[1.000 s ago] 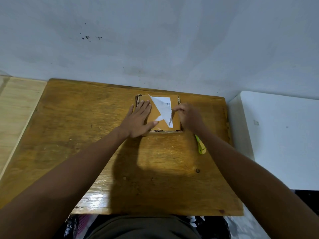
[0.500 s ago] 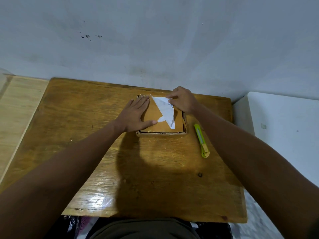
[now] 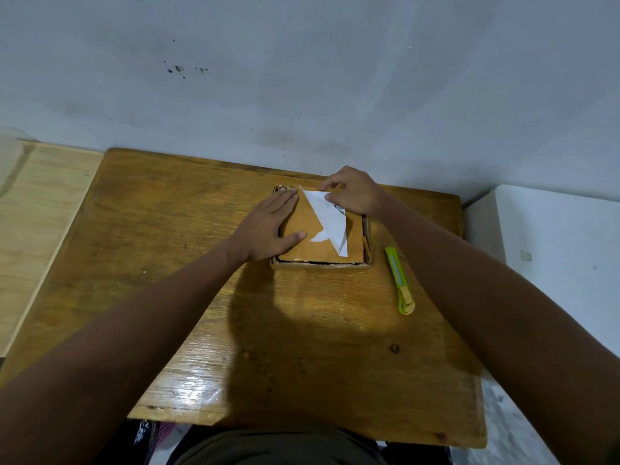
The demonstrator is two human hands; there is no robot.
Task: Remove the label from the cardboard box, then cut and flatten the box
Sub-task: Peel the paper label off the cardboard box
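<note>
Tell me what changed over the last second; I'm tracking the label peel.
The right hand moved from the box's right edge to the far edge, where its fingers pinch the folded-back label. The left hand stays flat on the cardboard box; the cutter lies untouched.

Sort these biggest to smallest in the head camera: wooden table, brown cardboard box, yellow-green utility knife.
1. Wooden table
2. Brown cardboard box
3. Yellow-green utility knife

The order looks clear despite the wide-angle view.

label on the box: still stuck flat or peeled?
Partly peeled. The label is folded over, blank white underside up, with a printed strip still showing beside the right hand pinching it on the box.
</note>
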